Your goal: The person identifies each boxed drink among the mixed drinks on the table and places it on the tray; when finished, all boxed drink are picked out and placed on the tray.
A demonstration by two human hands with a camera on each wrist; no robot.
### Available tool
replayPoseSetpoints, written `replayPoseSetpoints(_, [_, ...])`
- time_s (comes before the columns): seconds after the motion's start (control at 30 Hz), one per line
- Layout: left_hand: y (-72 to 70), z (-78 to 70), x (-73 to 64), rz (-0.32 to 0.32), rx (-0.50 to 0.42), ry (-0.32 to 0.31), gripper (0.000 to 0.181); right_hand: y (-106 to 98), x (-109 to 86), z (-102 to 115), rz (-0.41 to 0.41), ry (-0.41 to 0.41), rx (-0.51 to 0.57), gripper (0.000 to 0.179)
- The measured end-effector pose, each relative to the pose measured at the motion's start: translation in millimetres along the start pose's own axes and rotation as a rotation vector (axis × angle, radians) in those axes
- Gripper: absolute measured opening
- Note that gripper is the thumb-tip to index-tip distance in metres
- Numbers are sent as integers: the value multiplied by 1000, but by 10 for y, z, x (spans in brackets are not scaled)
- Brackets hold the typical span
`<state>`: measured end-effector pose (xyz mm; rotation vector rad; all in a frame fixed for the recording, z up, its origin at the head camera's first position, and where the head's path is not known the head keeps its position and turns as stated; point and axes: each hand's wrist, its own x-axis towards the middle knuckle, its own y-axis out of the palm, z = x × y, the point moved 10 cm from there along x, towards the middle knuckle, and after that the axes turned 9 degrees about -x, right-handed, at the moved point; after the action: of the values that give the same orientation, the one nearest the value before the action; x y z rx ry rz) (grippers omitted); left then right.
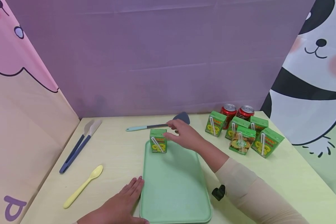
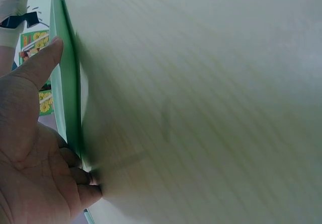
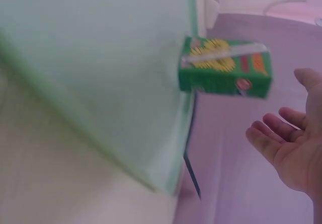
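A green drink carton (image 1: 158,141) with yellow flowers and a straw stands upright at the far left corner of the light green tray (image 1: 175,183). Just right of the carton is my right hand (image 1: 187,135), raised over the tray's far end with fingers apart and nothing in them. The right wrist view shows a gap between that hand (image 3: 292,138) and the carton (image 3: 225,67). My left hand (image 1: 120,199) lies by the tray's near left side, fingertips at its edge. In the left wrist view its thumb (image 2: 48,58) is against the tray wall (image 2: 68,83).
Several more green cartons (image 1: 236,130) and two red cans (image 1: 228,113) stand at the back right. A spatula (image 1: 156,125) lies behind the tray. To the left are blue-handled tongs (image 1: 79,147) and a yellow spoon (image 1: 84,186). A purple cloth wall (image 1: 162,62) closes the back.
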<state>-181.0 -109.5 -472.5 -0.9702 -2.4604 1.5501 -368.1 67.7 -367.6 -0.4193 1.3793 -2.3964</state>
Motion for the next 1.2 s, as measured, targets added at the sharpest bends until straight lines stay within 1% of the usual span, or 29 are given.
replayPoseSetpoints(0.17, [-5, -13, -1, 0, 8, 4, 122, -375, -153, -188, -66, 11, -15, 60])
replayPoseSetpoints(0.3, [-10, -24, -2, 4, 14, 3, 123, -662, -313, -389, -119, 46, -16, 57])
replayPoseSetpoints(0.5, [-15, -33, -6, 14, 20, -5, 123, -1060, -626, -735, -192, 164, -33, 67])
replayPoseSetpoints(0.6, [-11, -33, -7, 16, 11, -6, 123, -1217, -797, -926, -216, 222, -55, 77])
replayPoseSetpoints(0.7, [0, -21, -8, 20, 12, -12, 123, -1335, -958, -1135, -229, 281, -95, 82])
replayPoseSetpoints(0.83, [9, -8, -10, 18, 22, -13, 123, -1423, -1137, -1391, -238, 341, -145, 84])
replayPoseSetpoints(0.9, [8, -10, -9, 17, 25, -9, 123, -1437, -1209, -1498, -240, 355, -182, 85])
replayPoseSetpoints(1.03, [11, -17, -1, 26, 24, -11, 123, -1385, -1307, -1702, -209, 376, -243, 87])
replayPoseSetpoints(1.2, [4, -32, 2, 26, 23, -12, 123, -1272, -1367, -1916, -145, 437, -272, 95])
